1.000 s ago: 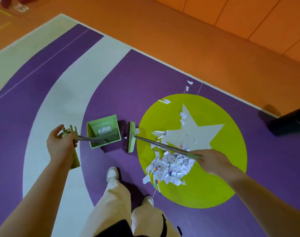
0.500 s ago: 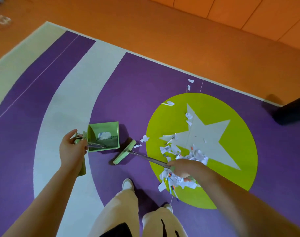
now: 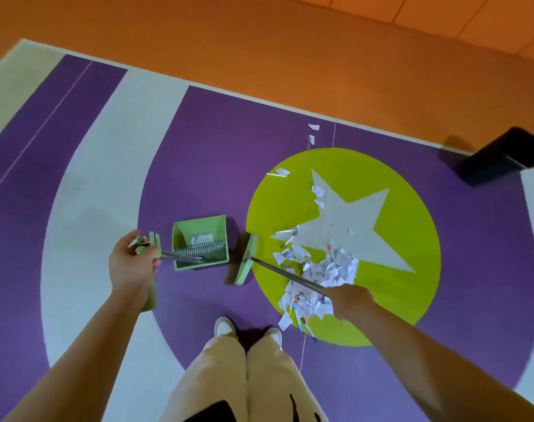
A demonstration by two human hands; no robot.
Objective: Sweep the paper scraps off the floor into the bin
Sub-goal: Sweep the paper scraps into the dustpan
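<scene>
The left hand [image 3: 131, 260] grips the dustpan [image 3: 200, 242] handle, the right hand [image 3: 349, 301] grips the broom [image 3: 247, 260] shaft, the paper scraps [image 3: 323, 269] lie at the broom's three o'clock, and the black bin [image 3: 500, 156] stands at one o'clock.

Arms: we see both bare to the frame's edge, no sleeves, watches or rings showing on the left hand [image 3: 131, 263] or the right hand [image 3: 349, 301].
Trousers [image 3: 229, 376]: loose, cream-beige, wide-legged.
Shoes [image 3: 224, 327]: white (only the toes peek out).
Top [image 3: 211, 414]: we make out a black hem at the bottom edge.
</scene>
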